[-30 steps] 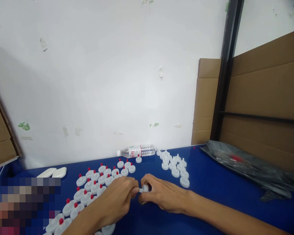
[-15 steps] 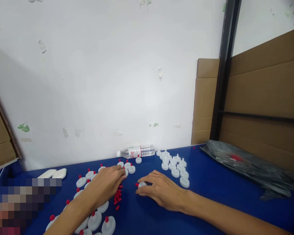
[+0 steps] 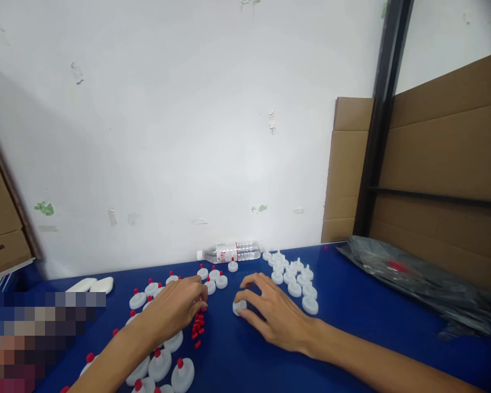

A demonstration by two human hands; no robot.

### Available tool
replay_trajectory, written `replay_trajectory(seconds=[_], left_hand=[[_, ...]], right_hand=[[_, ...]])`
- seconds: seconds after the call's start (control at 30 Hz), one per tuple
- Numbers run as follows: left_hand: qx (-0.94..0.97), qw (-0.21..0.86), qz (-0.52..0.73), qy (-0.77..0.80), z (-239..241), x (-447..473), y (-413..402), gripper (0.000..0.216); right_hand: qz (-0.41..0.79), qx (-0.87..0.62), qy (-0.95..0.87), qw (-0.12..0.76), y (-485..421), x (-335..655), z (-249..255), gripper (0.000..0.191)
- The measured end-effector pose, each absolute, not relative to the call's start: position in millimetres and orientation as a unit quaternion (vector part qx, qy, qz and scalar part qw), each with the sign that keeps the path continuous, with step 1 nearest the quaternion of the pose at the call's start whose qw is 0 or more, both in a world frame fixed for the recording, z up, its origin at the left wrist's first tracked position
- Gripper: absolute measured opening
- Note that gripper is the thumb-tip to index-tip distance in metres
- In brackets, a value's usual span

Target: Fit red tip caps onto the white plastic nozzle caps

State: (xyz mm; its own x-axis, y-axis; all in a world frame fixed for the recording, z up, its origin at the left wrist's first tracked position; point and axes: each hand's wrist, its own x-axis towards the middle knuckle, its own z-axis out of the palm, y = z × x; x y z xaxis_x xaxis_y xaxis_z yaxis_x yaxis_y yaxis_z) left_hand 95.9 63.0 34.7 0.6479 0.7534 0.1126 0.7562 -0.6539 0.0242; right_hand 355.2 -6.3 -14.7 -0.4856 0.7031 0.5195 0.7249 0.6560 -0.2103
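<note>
My left hand point(image 3: 180, 305) is low over a small pile of red caps point(image 3: 198, 323), its fingers curled together, with a bit of red at the fingertips. My right hand point(image 3: 272, 314) grips a white spout lid point(image 3: 239, 308) between thumb and fingers, just above or on the table. The lid's spout is hidden by the fingers. Around and under my left forearm stand several white lids with red caps on their spouts point(image 3: 183, 375). Beyond my right hand is a cluster of uncapped white spout lids point(image 3: 294, 289).
A clear plastic bottle point(image 3: 231, 252) lies against the wall at the back of the blue table point(image 3: 225, 365). A grey plastic bag point(image 3: 396, 278) is on the right, by cardboard and a dark post point(image 3: 376, 142). Two white oval objects point(image 3: 102, 285) lie at the left.
The lid in my right hand showed a red tip pointing left; now it is turned and no red shows. My left hand's fingertips have lowered to the pile of red caps.
</note>
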Motion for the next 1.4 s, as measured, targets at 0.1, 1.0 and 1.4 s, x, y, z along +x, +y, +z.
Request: replay_trajectory(seconds=[0.1,1.0,1.4], left_hand=[[-0.910,0.008,-0.057,-0.411,31,95,66,0.017],[-0.922,0.077,-0.087,-0.370,38,109,47,0.023],[-0.921,0.068,-0.098,-0.371,39,110,47,0.021]], right_hand=[[-0.059,-0.375,-0.886,0.266,-7,353,-15,0.027],[-0.119,-0.540,-0.814,0.176,-5,356,-23,0.029],[-0.078,-0.559,-0.808,0.168,-14,356,-13,0.029]])
